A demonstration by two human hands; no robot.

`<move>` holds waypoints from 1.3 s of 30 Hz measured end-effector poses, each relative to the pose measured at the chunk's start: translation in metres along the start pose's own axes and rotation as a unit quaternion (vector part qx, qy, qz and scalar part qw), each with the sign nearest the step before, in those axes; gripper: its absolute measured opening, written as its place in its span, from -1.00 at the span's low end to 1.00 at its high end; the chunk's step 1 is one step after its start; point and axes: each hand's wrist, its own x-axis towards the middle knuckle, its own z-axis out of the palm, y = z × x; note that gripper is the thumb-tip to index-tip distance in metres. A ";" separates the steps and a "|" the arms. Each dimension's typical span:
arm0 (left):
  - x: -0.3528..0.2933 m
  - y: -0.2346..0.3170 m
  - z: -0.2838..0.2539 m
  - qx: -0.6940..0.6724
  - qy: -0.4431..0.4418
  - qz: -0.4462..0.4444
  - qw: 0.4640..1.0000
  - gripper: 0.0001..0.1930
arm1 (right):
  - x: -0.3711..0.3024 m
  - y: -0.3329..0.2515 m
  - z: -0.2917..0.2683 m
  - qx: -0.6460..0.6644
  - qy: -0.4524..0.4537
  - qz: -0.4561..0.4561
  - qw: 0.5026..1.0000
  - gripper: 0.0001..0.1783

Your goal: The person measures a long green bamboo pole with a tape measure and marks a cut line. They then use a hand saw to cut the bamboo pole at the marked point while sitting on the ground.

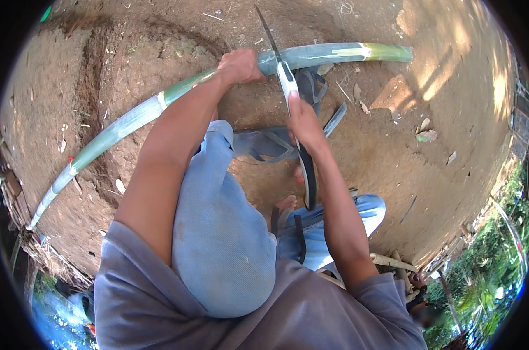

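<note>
- brown earth (457, 169) spreads beneath your work, from 9 o'clock round to 3.
- the green bamboo pole (183, 88) lies across it, sweeping through 12 o'clock in your view, beyond your knees.
- being round, it could roll or twist if your grip slackens; if its ends sag inward, any cut might pinch the blade.
- its long axis runs from the thin-looking end, between 8 and 9 o'clock, up to the other end near 2; the lens may add to its bow.
- your saw (289, 81) crosses the pole, tip toward 12 o'clock leaning to 11, handle butt between 5 and 6; you can't tell from here whether the teeth have bitten in.
- your left hand (240, 65) is curled closed over the pole, near the blade on its 9 o'clock side; a skipping stroke could reach those knuckles.
- your right hand (304, 119) is wrapped closed round the saw's handle.
- 2 dark sandals lie toward you: the nearer sandal (250, 146) at your left hand's 5 o'clock, the farther sandal (306, 87) just below the pole, between 3 and 4.
- a dry leaf (426, 136) lies between 2 and 3 o'clock.
</note>
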 end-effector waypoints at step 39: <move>0.019 -0.033 -0.014 -0.075 -0.029 0.036 0.996 -0.39 | -0.098 0.040 -0.006 -0.032 0.008 -0.024 0.999 -0.39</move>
